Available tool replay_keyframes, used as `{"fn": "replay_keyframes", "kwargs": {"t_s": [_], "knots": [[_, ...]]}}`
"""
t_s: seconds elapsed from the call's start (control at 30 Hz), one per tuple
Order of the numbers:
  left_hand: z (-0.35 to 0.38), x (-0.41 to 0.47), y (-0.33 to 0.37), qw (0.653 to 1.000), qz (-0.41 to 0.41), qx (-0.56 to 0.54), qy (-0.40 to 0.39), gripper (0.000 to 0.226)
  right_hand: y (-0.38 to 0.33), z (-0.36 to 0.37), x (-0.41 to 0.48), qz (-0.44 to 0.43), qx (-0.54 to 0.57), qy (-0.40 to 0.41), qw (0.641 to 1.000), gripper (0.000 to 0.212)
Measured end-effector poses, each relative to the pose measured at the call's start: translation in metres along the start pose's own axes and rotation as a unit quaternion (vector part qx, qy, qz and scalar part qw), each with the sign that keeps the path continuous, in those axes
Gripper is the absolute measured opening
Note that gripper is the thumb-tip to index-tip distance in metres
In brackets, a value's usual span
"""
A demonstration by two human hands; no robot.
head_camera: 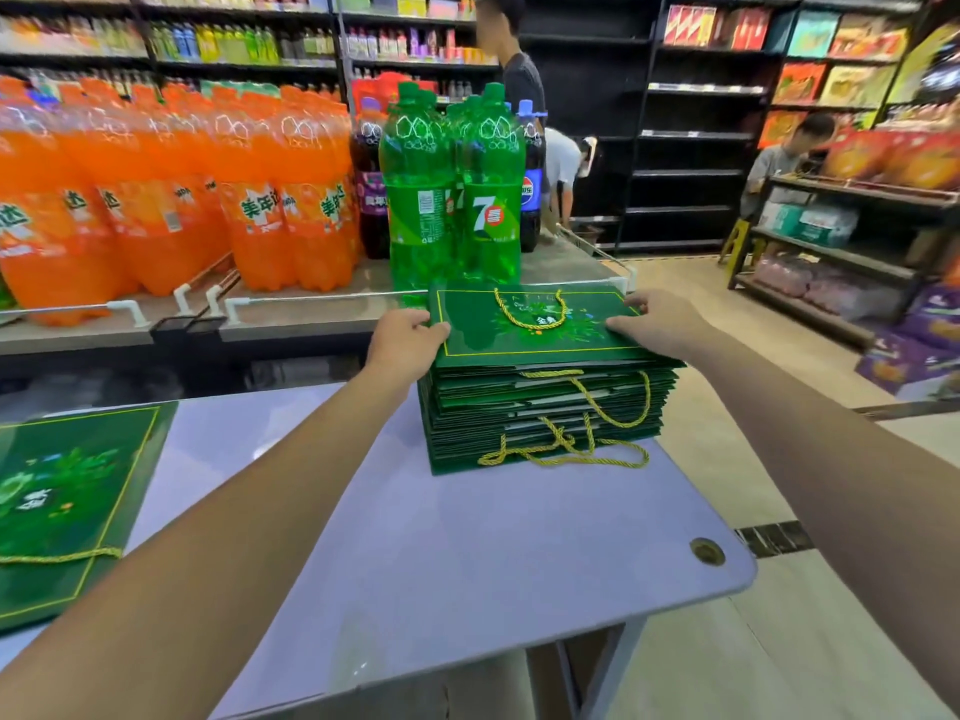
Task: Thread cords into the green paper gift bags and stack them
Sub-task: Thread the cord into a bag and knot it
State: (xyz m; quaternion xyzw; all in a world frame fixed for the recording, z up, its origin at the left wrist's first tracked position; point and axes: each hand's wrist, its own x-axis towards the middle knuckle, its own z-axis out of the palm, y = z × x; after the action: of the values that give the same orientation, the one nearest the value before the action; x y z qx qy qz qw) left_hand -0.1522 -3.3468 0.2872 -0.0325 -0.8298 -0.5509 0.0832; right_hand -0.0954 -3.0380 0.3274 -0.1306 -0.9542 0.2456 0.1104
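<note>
On top: flat dark-green paper gift bag (540,330), capping the stack of green bags (545,413) at 12 o'clock on the pale lilac surface (467,537). Its yellow twisted cord (530,311) is threaded, loop lying on the face. Long axis runs 9-to-3 — the left hand (410,340) grips the 9 o'clock edge, the right hand (655,320) the 3 o'clock corner, fingers curled over the paper, nothing else held. Both equally near. Looks like squaring-up. Next: second green bag (67,501) at 8 o'clock — left hand nearer; cord threaded or not, can't tell.
</note>
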Motion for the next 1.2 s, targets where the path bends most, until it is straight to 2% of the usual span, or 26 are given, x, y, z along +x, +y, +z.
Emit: {"fn": "replay_keyframes", "kwargs": {"t_s": [0.07, 0.13, 0.2, 0.3, 0.43, 0.6, 0.8, 0.9, 1.03, 1.2], "knots": [[-0.003, -0.002, 0.002, 1.0, -0.003, 0.001, -0.007, 0.049, 0.001, 0.002, 0.0, -0.003, -0.022, -0.005, 1.0, 0.056], [-0.008, -0.006, 0.008, 1.0, 0.004, 0.012, -0.013, 0.035, -0.004, 0.001, -0.002, -0.006, -0.05, 0.009, 0.999, 0.056], [-0.017, -0.012, 0.013, 0.999, 0.017, 0.031, -0.015, 0.039, -0.017, -0.001, -0.01, -0.028, -0.088, 0.05, 0.994, 0.057], [-0.04, -0.029, 0.015, 0.993, 0.061, 0.101, -0.008, 0.039, -0.049, 0.006, -0.028, -0.1, -0.1, 0.093, 0.986, 0.05], [-0.08, -0.053, -0.006, 0.964, 0.153, 0.216, 0.007, 0.037, -0.109, 0.038, -0.071, -0.202, -0.066, 0.105, 0.972, 0.044], [-0.14, -0.087, -0.05, 0.933, 0.18, 0.311, 0.028, 0.034, -0.176, 0.102, -0.13, -0.309, -0.026, 0.095, 0.946, 0.04], [-0.228, -0.129, -0.123, 0.911, 0.113, 0.393, 0.043, 0.036, -0.209, 0.196, -0.173, -0.355, -0.008, -0.031, 0.934, 0.049], [-0.262, -0.145, -0.153, 0.872, 0.043, 0.485, 0.051, 0.038, -0.21, 0.23, -0.182, -0.331, -0.009, -0.083, 0.94, 0.05], [-0.283, -0.16, -0.188, 0.842, -0.051, 0.537, 0.018, 0.054, -0.201, 0.254, -0.189, -0.314, -0.013, -0.096, 0.944, 0.042], [-0.278, -0.17, -0.19, 0.819, -0.039, 0.571, -0.024, 0.059, -0.199, 0.256, -0.189, -0.316, 0.006, -0.093, 0.944, 0.039]]}}
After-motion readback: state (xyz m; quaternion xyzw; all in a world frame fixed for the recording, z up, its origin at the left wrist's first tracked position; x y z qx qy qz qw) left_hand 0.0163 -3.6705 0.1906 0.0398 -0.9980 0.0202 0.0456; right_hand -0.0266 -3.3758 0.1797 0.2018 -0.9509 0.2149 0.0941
